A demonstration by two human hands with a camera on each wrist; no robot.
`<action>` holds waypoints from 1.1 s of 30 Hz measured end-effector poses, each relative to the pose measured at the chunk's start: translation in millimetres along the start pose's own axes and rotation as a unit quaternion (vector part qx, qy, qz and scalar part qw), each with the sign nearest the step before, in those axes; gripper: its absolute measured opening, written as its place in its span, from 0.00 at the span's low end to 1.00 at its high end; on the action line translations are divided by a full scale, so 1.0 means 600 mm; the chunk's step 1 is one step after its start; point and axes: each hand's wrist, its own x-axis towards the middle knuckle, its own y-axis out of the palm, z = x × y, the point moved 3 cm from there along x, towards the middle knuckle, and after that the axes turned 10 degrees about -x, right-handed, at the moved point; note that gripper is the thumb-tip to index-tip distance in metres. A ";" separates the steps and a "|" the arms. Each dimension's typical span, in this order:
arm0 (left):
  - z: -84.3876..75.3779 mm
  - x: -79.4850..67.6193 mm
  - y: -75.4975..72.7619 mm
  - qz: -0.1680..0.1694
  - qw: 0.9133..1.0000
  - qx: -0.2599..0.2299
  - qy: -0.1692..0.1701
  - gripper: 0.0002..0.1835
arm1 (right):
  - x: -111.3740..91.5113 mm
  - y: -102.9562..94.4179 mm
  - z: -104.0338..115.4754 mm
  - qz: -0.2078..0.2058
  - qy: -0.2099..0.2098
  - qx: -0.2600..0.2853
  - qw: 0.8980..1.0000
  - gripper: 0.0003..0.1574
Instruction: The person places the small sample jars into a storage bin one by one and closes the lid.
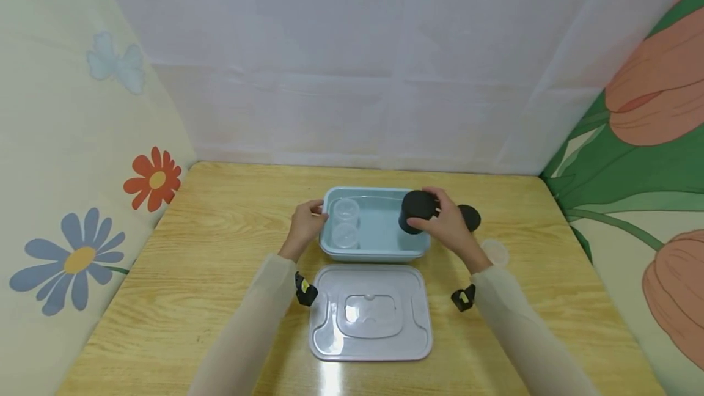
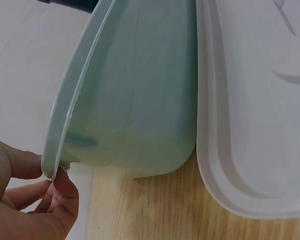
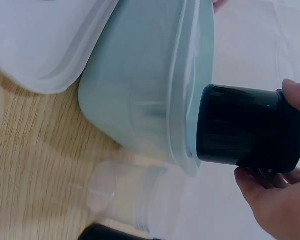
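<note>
A light blue plastic box (image 1: 379, 225) stands on the table, and my left hand (image 1: 302, 225) pinches its left rim between thumb and fingers. Two clear round jars (image 1: 346, 236) sit inside it, one behind the other at the left end. My right hand (image 1: 450, 228) grips a black cylindrical jar (image 1: 418, 203) near its top, over the right end of the box. In the right wrist view the black jar (image 3: 245, 130) shows just above the box rim (image 3: 177, 85), with the thumb on one side and the fingers on the other.
A translucent lid (image 1: 371, 338) lies flat in front of the box. To the right on the wooden table (image 1: 231, 219) stand a second black round jar (image 1: 470, 217) and another clear jar (image 1: 496, 252). A pale cloth wall (image 1: 352, 115) rises behind the table.
</note>
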 end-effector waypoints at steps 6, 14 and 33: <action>0.003 0.001 -0.004 -0.003 1.000 0.002 -0.001 0.23 | 0.017 0.031 0.001 0.005 -0.016 0.009 1.000 0.49; 0.002 0.007 -0.006 -0.005 1.000 0.010 0.012 0.23 | 0.035 0.058 -0.006 0.005 -0.013 -0.004 1.000 0.47; 0.000 0.001 0.001 -0.010 1.000 0.012 0.015 0.23 | 0.071 0.112 0.007 0.017 -0.011 -0.038 0.999 0.48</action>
